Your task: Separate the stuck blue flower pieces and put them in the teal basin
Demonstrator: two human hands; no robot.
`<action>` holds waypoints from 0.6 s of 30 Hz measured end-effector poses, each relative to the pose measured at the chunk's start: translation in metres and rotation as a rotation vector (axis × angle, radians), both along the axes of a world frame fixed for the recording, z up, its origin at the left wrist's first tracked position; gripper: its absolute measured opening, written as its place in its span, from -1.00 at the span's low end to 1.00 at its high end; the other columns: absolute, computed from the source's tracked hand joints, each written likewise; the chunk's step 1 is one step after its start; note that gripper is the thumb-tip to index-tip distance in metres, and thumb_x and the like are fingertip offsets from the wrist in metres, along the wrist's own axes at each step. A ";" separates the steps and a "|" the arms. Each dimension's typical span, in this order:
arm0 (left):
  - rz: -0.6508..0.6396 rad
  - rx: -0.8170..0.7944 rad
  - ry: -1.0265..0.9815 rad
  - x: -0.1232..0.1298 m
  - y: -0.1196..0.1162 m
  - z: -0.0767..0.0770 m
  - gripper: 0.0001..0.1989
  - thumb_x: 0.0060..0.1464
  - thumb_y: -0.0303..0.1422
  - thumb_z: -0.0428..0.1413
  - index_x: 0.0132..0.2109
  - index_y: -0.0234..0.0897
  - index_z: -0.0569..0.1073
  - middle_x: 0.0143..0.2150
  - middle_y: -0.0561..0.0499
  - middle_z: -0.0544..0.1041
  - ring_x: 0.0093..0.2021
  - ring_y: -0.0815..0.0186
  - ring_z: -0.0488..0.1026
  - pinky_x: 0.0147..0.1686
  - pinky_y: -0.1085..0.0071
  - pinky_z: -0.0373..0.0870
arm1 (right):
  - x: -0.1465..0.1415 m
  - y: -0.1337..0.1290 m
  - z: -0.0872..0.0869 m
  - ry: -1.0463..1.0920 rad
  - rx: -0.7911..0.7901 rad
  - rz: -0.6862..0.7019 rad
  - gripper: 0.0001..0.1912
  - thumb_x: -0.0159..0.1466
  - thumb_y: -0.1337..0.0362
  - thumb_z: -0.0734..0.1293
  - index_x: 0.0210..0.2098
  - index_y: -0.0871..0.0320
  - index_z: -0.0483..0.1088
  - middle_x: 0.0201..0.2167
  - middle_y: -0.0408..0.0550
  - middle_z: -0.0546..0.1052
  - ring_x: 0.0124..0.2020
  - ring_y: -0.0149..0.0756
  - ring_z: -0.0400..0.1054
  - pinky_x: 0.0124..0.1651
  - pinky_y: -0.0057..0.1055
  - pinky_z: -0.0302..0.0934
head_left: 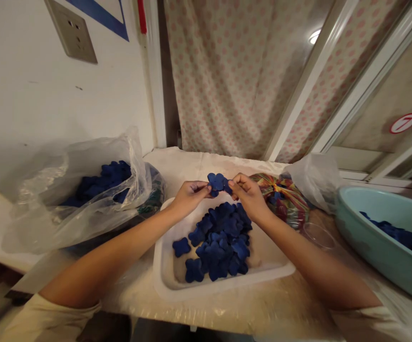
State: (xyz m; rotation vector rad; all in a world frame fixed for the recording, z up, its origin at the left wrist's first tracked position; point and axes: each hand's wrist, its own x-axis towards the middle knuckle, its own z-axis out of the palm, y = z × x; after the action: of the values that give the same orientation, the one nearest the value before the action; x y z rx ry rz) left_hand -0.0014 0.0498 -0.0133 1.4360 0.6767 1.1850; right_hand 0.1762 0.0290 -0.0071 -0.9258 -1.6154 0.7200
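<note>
the left hand [194,194] and right hand [247,194] reach forward, nearly level, each closed in a thumb-and-finger pinch on blue flower-shaped pieces [217,182] between them, white tray [223,289] below.

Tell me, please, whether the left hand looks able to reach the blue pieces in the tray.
Probably yes: the blue pieces lie uncovered in the white tray, close to the left hand, though its grip on the raised blue flower shape may hinder it.
</note>
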 end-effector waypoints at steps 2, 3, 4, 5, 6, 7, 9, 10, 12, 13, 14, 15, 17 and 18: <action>0.064 -0.030 -0.005 0.000 0.004 -0.002 -0.76 -0.12 -0.26 0.21 -0.35 -0.39 0.55 -0.37 -0.04 0.59 -0.39 0.31 0.51 -0.19 0.28 0.47 | 0.002 0.002 -0.002 0.097 0.025 -0.060 -0.70 0.20 0.12 0.25 -0.55 0.12 0.12 -0.66 -0.27 0.15 -0.63 -0.48 0.03 -0.54 -0.49 -0.05; 0.092 -0.039 0.010 0.000 0.005 -0.002 -0.78 -0.10 -0.28 0.19 -0.36 -0.39 0.55 -0.38 -0.05 0.58 -0.40 0.32 0.50 -0.21 0.29 0.47 | 0.003 0.002 -0.002 0.132 0.048 -0.086 -0.71 0.20 0.17 0.24 -0.56 0.12 0.10 -0.66 -0.27 0.12 -0.63 -0.48 0.00 -0.55 -0.49 -0.08; 0.116 -0.043 0.029 -0.001 0.007 -0.003 -0.79 -0.09 -0.30 0.17 -0.37 -0.39 0.54 -0.39 -0.05 0.58 -0.42 0.33 0.49 -0.23 0.31 0.47 | 0.004 0.002 -0.003 0.153 0.073 -0.107 -0.72 0.19 0.22 0.23 -0.58 0.12 0.08 -0.66 -0.27 0.10 -0.62 -0.48 -0.02 -0.55 -0.49 -0.10; 0.133 -0.043 0.049 -0.001 0.008 -0.004 -0.81 -0.08 -0.32 0.15 -0.39 -0.39 0.54 -0.41 -0.04 0.57 -0.44 0.34 0.49 -0.26 0.32 0.47 | 0.004 0.002 -0.002 0.160 0.097 -0.126 -0.74 0.17 0.28 0.23 -0.58 0.12 0.06 -0.65 -0.27 0.08 -0.62 -0.48 -0.04 -0.55 -0.49 -0.11; 0.144 -0.040 0.067 -0.001 0.009 -0.004 -0.83 -0.09 -0.34 0.14 -0.41 -0.39 0.53 -0.44 -0.03 0.56 -0.45 0.35 0.48 -0.29 0.33 0.46 | 0.004 0.001 -0.001 0.150 0.119 -0.147 -0.77 0.13 0.33 0.23 -0.57 0.11 0.05 -0.63 -0.27 0.06 -0.61 -0.48 -0.05 -0.55 -0.49 -0.12; 0.150 -0.032 0.080 -0.001 0.009 -0.004 -0.85 -0.09 -0.35 0.13 -0.44 -0.38 0.52 -0.46 -0.02 0.55 -0.46 0.35 0.47 -0.30 0.35 0.45 | 0.003 -0.001 0.001 0.122 0.142 -0.166 -0.79 0.10 0.38 0.23 -0.55 0.11 0.05 -0.61 -0.27 0.05 -0.60 -0.48 -0.06 -0.54 -0.49 -0.12; 0.145 -0.007 0.098 -0.002 0.007 -0.002 -0.87 -0.12 -0.39 0.12 -0.50 -0.36 0.51 -0.51 0.00 0.53 -0.45 0.33 0.46 -0.32 0.37 0.42 | 0.001 -0.006 0.004 0.006 0.196 -0.184 -0.81 0.04 0.45 0.24 -0.48 0.10 0.09 -0.58 -0.27 0.05 -0.58 -0.48 -0.05 -0.52 -0.48 -0.09; 0.140 0.008 0.105 -0.002 0.006 -0.001 -0.88 -0.12 -0.40 0.11 -0.52 -0.35 0.50 -0.52 0.01 0.52 -0.44 0.32 0.46 -0.31 0.38 0.40 | -0.001 -0.008 0.006 -0.076 0.235 -0.181 -0.81 0.03 0.47 0.24 -0.43 0.10 0.14 -0.56 -0.26 0.08 -0.56 -0.47 -0.01 -0.49 -0.48 -0.05; 0.125 0.037 0.119 -0.003 0.002 0.003 -0.87 -0.14 -0.42 0.08 -0.54 -0.33 0.49 -0.54 0.02 0.51 -0.42 0.31 0.45 -0.30 0.39 0.37 | -0.004 -0.013 0.008 -0.270 0.325 -0.151 -0.79 0.05 0.47 0.27 -0.32 0.12 0.26 -0.50 -0.21 0.19 -0.47 -0.43 0.11 -0.38 -0.44 0.06; 0.117 0.052 0.124 -0.003 0.001 0.004 -0.87 -0.15 -0.43 0.08 -0.55 -0.33 0.48 -0.54 0.03 0.50 -0.41 0.31 0.44 -0.29 0.40 0.35 | -0.005 -0.014 0.008 -0.361 0.363 -0.128 -0.78 0.07 0.45 0.29 -0.28 0.12 0.32 -0.46 -0.18 0.24 -0.41 -0.40 0.17 -0.32 -0.41 0.10; 0.110 0.066 0.127 -0.003 -0.001 0.006 -0.87 -0.15 -0.43 0.07 -0.56 -0.32 0.48 -0.54 0.04 0.50 -0.40 0.31 0.43 -0.27 0.40 0.33 | -0.006 -0.015 0.007 -0.434 0.392 -0.108 -0.77 0.08 0.41 0.33 -0.24 0.11 0.36 -0.42 -0.14 0.28 -0.35 -0.36 0.21 -0.27 -0.38 0.13; 0.099 0.082 0.130 -0.003 -0.002 0.008 -0.86 -0.14 -0.42 0.07 -0.57 -0.32 0.47 -0.53 0.04 0.49 -0.38 0.31 0.42 -0.25 0.40 0.32 | -0.006 -0.015 0.007 -0.481 0.412 -0.092 -0.76 0.09 0.37 0.35 -0.22 0.10 0.39 -0.38 -0.11 0.32 -0.31 -0.33 0.24 -0.23 -0.36 0.15; 0.074 0.120 0.139 -0.004 -0.004 0.009 -0.84 -0.13 -0.40 0.06 -0.58 -0.32 0.44 -0.53 0.04 0.48 -0.37 0.31 0.41 -0.22 0.39 0.29 | -0.005 -0.014 0.005 -0.502 0.440 -0.065 -0.77 0.11 0.31 0.38 -0.20 0.09 0.43 -0.36 -0.09 0.36 -0.28 -0.31 0.27 -0.21 -0.35 0.18; 0.062 0.136 0.143 -0.004 -0.004 0.010 -0.84 -0.12 -0.39 0.06 -0.59 -0.32 0.43 -0.53 0.04 0.47 -0.36 0.31 0.40 -0.22 0.39 0.28 | -0.004 -0.013 0.004 -0.485 0.453 -0.054 -0.80 0.13 0.31 0.37 -0.21 0.09 0.45 -0.37 -0.08 0.38 -0.30 -0.32 0.29 -0.23 -0.36 0.20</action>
State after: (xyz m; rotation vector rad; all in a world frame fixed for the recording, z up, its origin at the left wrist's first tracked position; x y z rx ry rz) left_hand -0.0053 0.0457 -0.0038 1.6358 0.7554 1.2032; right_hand 0.1719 0.0159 -0.0029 -0.8374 -2.0542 0.0693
